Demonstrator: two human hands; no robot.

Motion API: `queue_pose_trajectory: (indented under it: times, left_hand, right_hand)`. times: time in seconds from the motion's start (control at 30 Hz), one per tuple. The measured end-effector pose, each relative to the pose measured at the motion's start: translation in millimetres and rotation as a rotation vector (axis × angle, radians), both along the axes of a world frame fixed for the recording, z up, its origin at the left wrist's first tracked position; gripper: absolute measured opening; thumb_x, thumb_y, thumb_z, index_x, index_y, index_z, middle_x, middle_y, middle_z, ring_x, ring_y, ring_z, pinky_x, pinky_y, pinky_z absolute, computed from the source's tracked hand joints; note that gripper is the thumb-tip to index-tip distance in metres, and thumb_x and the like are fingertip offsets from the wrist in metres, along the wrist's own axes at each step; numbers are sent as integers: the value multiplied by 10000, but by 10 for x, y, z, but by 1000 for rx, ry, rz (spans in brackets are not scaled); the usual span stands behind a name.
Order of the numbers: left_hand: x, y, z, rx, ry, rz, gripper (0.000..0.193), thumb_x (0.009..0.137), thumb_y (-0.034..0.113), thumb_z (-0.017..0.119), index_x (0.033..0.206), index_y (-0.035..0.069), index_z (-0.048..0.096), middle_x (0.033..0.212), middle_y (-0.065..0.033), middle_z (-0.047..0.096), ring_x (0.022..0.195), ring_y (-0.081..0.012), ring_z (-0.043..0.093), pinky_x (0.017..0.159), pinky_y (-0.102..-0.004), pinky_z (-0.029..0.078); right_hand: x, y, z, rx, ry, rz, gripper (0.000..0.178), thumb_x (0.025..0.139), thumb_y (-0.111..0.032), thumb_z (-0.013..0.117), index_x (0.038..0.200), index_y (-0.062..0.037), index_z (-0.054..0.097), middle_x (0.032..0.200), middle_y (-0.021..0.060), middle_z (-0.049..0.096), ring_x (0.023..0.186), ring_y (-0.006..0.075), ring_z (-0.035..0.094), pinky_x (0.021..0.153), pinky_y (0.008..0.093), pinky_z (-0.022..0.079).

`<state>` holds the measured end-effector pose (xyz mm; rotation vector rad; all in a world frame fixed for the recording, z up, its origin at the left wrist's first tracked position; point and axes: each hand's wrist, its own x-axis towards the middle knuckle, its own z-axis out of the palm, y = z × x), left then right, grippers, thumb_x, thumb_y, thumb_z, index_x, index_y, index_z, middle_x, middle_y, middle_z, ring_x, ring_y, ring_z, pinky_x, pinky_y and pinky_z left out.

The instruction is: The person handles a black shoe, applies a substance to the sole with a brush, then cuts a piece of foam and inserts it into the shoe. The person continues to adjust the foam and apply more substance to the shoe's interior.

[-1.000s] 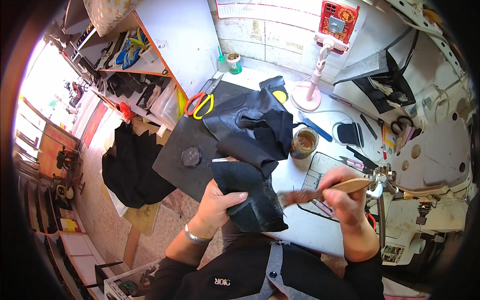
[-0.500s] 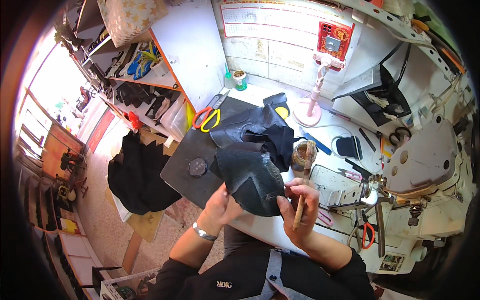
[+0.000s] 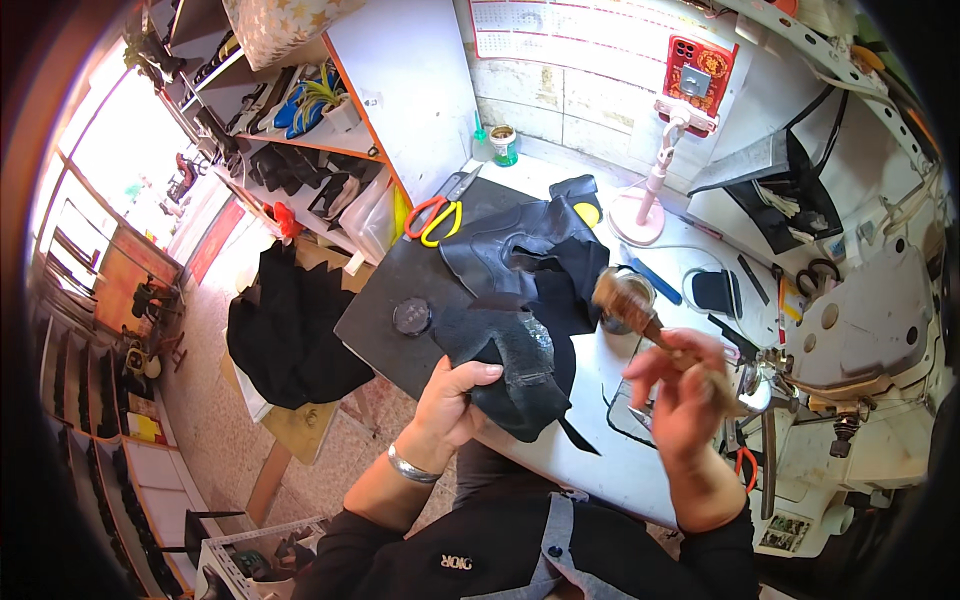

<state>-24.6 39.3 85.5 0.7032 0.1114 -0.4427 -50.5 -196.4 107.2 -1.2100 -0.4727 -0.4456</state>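
Observation:
My left hand [image 3: 450, 402] grips the lower left edge of a black leather piece [image 3: 500, 365], thumb on top. A shiny, wet-looking strip runs along the piece's right part, and a thin black flap hangs from its lower edge. My right hand [image 3: 690, 390], smeared by motion, holds a wooden-handled brush [image 3: 632, 305], its brown-coated bristles pointing up and left. Behind the bristles stands an open glass jar [image 3: 646, 288] of brownish stuff, partly hidden. Beyond the piece lies a larger black leather part [image 3: 500, 245] on a dark board [image 3: 385, 345].
Scissors with red and yellow handles [image 3: 440, 218] and a dark round disc [image 3: 411, 317] lie on the board. At the back stands a pink phone stand [image 3: 640, 215]. A sewing machine [image 3: 850, 325] fills the right side. Black cloth [image 3: 290, 335] lies at the left.
My right hand has let go of the leather piece and moved right, raising the brush by the jar. My left hand still holds the piece, its thumb now lying across it.

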Motion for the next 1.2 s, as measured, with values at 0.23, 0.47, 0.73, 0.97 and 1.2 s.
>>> queue_pose_trajectory:
  times: [0.23,0.47,0.73,0.97,1.2]
  left_hand:
    - [-54,-61,12,32,-140,-8,425,763,-48,584,1186,-63,540,1108,-146,648,1020,-251,645,923,-379,520]
    - [-69,-41,34,86,-172,57,466,736,-28,590,1196,-72,536,1121,-164,645,1015,-265,647,937,-388,506]
    - [-56,-47,43,33,-219,38,455,758,-45,583,1210,-58,536,1139,-148,642,1041,-239,636,949,-369,496]
    - [-18,-55,119,67,-217,3,499,738,-11,558,1229,-89,512,1152,-187,632,1070,-274,634,968,-398,496]
    - [54,-46,190,87,-242,-48,528,746,11,544,1253,-119,477,1188,-216,610,1078,-297,633,968,-414,500]
  right_hand:
    - [32,-115,196,194,696,265,258,940,-213,479,986,6,607,569,133,594,361,111,448,333,212,317]
    - [-14,-124,127,289,690,124,229,941,-211,478,984,-15,588,574,146,598,334,119,427,337,216,340]
    - [44,-81,173,367,752,69,196,939,-181,479,992,-21,581,600,154,615,320,126,403,350,241,361]
    - [-9,-134,273,147,730,149,204,915,-192,503,944,-12,596,570,132,595,344,114,434,341,211,338]
    - [-45,-224,347,-16,730,255,203,912,-156,504,925,15,612,593,91,591,436,120,556,354,209,380]
